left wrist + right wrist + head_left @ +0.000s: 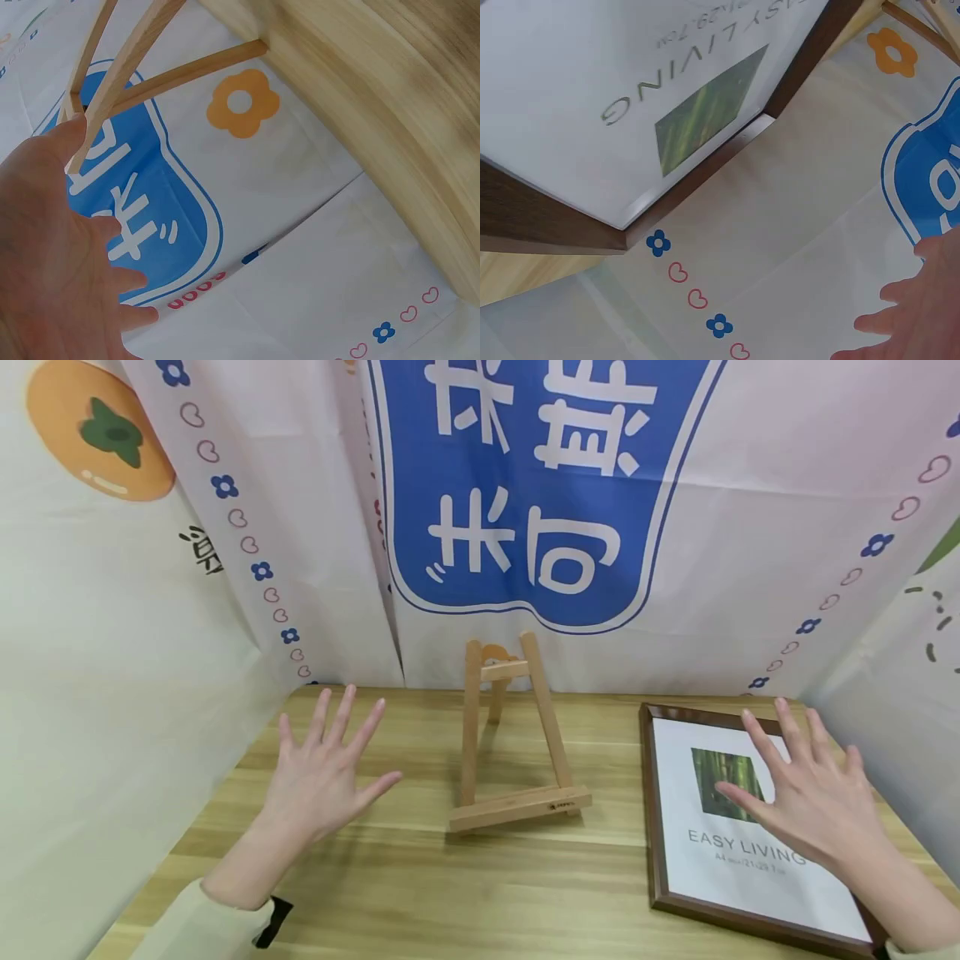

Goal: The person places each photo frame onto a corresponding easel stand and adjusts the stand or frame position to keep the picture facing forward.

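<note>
A small wooden easel (517, 806) stands in the middle of the table, its ledge toward me. To its right a dark brown picture frame (655, 827) lies flat, with a white sheet that reads "EASY LIVING" and a green forest picture. My left hand (322, 777) hovers left of the easel, fingers spread, holding nothing. Above the right part of the frame is my right hand (817, 802), fingers also spread and gripping nothing. The left wrist view shows the easel (124, 67) beyond the thumb; the right wrist view shows the picture frame (697, 184) apart from the fingers.
The wood-grain table (420, 893) ends at a white printed cloth (337, 568) hanging behind it. A large blue label with white characters (540, 552) is printed on the cloth. More white cloth (112, 693) closes off the left and right sides.
</note>
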`<state>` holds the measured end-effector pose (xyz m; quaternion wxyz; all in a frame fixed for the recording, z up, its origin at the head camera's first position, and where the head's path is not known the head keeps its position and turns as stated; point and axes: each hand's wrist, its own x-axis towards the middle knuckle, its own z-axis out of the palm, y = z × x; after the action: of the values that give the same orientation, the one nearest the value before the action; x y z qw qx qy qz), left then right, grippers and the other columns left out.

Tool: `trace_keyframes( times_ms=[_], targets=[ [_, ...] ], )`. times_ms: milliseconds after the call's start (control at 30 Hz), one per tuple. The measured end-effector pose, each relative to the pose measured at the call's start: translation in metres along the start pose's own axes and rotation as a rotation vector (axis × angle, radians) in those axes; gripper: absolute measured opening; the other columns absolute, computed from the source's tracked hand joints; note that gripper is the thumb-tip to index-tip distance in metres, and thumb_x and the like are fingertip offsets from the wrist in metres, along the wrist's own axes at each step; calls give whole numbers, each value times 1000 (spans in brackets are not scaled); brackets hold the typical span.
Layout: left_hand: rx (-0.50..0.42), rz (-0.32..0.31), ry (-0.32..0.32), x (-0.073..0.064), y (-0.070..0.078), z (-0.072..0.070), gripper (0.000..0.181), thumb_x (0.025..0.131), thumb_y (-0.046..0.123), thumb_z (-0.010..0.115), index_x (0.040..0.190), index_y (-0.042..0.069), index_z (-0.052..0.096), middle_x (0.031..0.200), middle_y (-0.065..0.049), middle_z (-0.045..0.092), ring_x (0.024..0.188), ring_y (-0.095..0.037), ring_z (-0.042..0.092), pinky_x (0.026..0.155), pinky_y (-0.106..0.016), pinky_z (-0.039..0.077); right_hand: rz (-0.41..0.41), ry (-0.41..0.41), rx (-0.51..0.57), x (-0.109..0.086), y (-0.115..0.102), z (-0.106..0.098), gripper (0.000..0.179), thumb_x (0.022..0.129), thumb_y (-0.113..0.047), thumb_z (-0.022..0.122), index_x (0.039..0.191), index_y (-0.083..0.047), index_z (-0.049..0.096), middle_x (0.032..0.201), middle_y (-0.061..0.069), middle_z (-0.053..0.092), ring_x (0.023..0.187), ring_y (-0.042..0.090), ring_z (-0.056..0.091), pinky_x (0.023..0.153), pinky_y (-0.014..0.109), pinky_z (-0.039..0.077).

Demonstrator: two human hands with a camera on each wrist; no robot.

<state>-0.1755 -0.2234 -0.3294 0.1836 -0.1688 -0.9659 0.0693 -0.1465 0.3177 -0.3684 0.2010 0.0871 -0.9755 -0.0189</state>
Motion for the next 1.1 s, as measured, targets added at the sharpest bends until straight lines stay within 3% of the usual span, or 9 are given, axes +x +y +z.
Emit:
trace_keyframes(
  times_ms=[300,567,900,1100],
  targets=[
    [15,-5,-14,-4,-1,-2,91,87,73,44,157,23,14,160,-18,5,144,-43,3,103,-74,-3,-35,5,-25,9,-1,-7,103,83,-68,58,158,-22,6,161,18,-5,142,48,4,89,79,22],
    [44,19,38,-2,-2,-12,91,86,72,47,157,22,18,160,-18,7,144,-43,5,103,-75,-1,-31,-7,-41,10,-2,-16,106,81,-70,58,158,-22,3,160,20,-2,141,49,5,91,80,21],
    [15,9,19,11,14,-23,92,87,74,43,158,26,11,160,-17,6,143,-44,6,104,-72,-6,10,-12,-36,4,5,-22,106,81,-70,59,158,-26,1,160,20,1,141,49,7,91,80,17],
    [-2,6,29,24,32,-32,92,86,75,43,158,28,9,161,-15,2,144,-43,2,105,-71,-8,-23,2,-65,9,7,-21,107,80,-70,60,158,-26,1,160,21,5,138,52,15,90,80,18]
  ],
)
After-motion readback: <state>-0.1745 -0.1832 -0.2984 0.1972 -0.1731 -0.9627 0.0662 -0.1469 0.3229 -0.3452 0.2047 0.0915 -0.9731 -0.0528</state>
